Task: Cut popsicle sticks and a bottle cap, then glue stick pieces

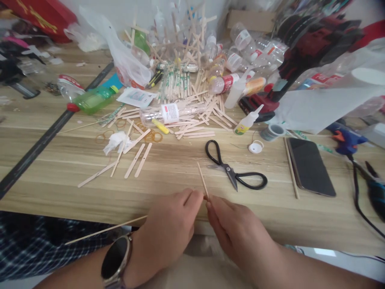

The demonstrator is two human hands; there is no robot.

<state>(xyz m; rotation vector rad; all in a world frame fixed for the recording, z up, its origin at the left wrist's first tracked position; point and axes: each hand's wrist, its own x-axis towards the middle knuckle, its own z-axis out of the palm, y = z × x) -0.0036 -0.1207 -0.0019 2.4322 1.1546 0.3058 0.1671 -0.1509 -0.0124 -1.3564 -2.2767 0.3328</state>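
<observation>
Near the table's front edge my left hand (173,224) is closed, with a long thin wooden stick (105,230) passing through it and sticking out to the left. My right hand (240,228) is closed too, gripping a short wooden stick (202,179) that points up and away. The fingertips of both hands meet near the lower end of that short stick. Black-handled scissors (230,172) lie partly open just beyond my right hand. Two flat craft sticks (134,161) lie beyond my left hand.
A phone (311,166) lies at the right beside a wooden rod (291,168). Glue bottle (248,120), thread spool (273,131) and red power tool (288,68) stand behind. Piled craft sticks (195,130), plastic bottles and a green bottle (93,101) fill the back. A dark metal bar (36,150) crosses the left.
</observation>
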